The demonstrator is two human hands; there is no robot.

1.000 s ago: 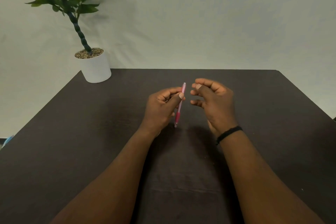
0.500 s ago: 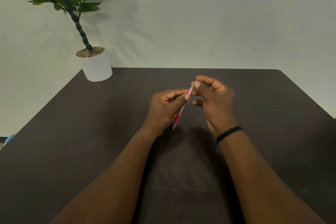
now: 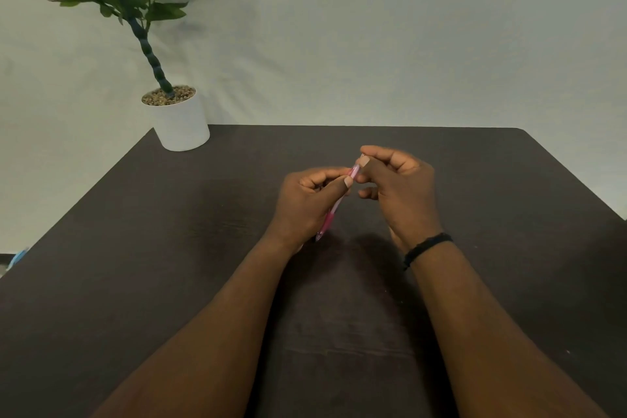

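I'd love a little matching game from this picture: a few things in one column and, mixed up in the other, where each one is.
Things
1. pink pen
2. white plant pot
3. black wristband
4. table

Places or states
A. round the right wrist
B. dark brown, beneath both forearms
C. at the table's far left corner
D. gripped in the left hand, its top pinched by the right hand

Pairs: 1-D, 2-C, 3-A, 4-B

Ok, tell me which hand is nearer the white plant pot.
Left. The left hand grips the pink pen, to the right of the white plant pot at the table's far left corner. The right hand pinches the pen's top end, even farther right.
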